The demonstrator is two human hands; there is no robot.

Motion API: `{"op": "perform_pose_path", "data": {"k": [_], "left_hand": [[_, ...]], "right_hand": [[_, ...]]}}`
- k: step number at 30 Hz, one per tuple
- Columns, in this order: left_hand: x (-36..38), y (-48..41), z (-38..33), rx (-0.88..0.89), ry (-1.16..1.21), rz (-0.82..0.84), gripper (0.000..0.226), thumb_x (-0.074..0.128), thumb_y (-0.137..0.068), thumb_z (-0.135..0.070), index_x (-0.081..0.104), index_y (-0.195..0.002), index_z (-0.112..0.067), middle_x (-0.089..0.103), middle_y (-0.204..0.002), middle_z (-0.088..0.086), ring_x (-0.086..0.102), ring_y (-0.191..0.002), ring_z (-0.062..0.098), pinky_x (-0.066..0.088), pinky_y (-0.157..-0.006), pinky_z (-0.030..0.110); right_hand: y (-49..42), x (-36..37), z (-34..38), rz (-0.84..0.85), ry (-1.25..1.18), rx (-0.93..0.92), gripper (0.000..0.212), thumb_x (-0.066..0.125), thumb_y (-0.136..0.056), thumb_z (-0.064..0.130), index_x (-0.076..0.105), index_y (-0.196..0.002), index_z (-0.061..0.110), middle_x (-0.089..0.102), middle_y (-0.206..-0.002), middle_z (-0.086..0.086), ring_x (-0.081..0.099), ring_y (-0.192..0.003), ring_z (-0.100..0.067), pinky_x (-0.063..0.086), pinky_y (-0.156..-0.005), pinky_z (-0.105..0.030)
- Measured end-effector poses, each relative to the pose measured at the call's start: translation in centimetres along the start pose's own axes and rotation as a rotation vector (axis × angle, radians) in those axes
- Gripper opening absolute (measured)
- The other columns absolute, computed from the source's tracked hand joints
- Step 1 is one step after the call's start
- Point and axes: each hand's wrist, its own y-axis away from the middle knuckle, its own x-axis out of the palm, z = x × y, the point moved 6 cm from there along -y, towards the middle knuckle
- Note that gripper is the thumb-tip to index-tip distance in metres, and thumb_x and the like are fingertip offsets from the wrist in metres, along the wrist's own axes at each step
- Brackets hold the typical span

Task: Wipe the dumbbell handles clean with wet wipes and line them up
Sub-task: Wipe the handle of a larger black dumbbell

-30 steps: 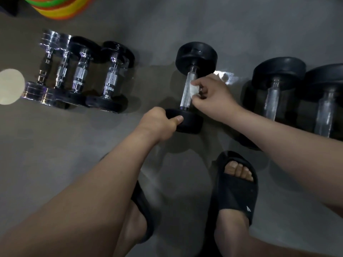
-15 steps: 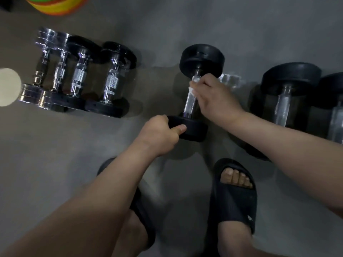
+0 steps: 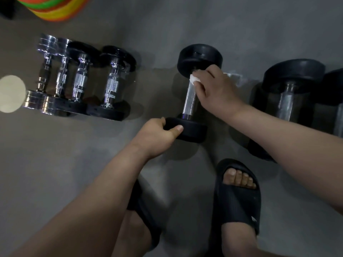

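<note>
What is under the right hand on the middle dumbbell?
A white wet wipe peeks out under the right hand, held against the top of the dumbbell handle by the far weight. The rest of the wipe and the handle beneath it are covered.

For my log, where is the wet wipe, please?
Head view, centre: the right hand pinches the wet wipe on the dumbbell handle, by its far weight.

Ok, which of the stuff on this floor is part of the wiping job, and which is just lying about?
Job:
middle dumbbell
wipe, against its handle
small dumbbells, in a row at left
big dumbbells, at right

Lying about:
coloured stack, top left
pale round shape, left edge
black slides, worn
</note>
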Motion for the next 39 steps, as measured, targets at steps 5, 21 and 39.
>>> {"op": "perform_pose_path", "data": {"k": [5, 21, 39], "left_hand": [[0.5, 0.2, -1.0, 0.016, -0.025, 0.028, 0.037, 0.072, -0.085, -0.052, 0.073, -0.104, -0.021, 0.071, -0.089, -0.013, 0.065, -0.08, -0.003, 0.046, -0.064, 0.005], [0.7, -0.2, -1.0, 0.001, -0.151, -0.031, 0.045, 0.073, -0.083, -0.052, 0.069, -0.113, -0.019, 0.073, -0.098, -0.003, 0.068, -0.092, 0.014, 0.055, -0.087, 0.033], [0.8, -0.1, -1.2, -0.023, -0.141, -0.048, 0.043, 0.074, -0.085, -0.047, 0.069, -0.115, -0.016, 0.073, -0.101, -0.001, 0.068, -0.096, 0.017, 0.054, -0.09, 0.033]], "right_hand": [[-0.2, -0.1, -0.4, 0.002, 0.028, 0.019, 0.031, 0.048, -0.099, 0.024, 0.067, -0.11, 0.002, 0.059, -0.1, -0.021, 0.06, -0.073, -0.041, 0.051, -0.059, -0.044], [-0.4, 0.0, -0.2, -0.04, -0.023, 0.026, 0.013, 0.057, -0.098, 0.011, 0.062, -0.09, 0.003, 0.052, -0.089, -0.018, 0.051, -0.064, -0.034, 0.047, -0.054, -0.042], [-0.2, -0.5, -0.2, 0.144, -0.129, -0.128, 0.026, 0.053, -0.098, 0.027, 0.075, -0.101, 0.014, 0.061, -0.094, -0.009, 0.06, -0.076, -0.028, 0.052, -0.065, -0.04]]}}
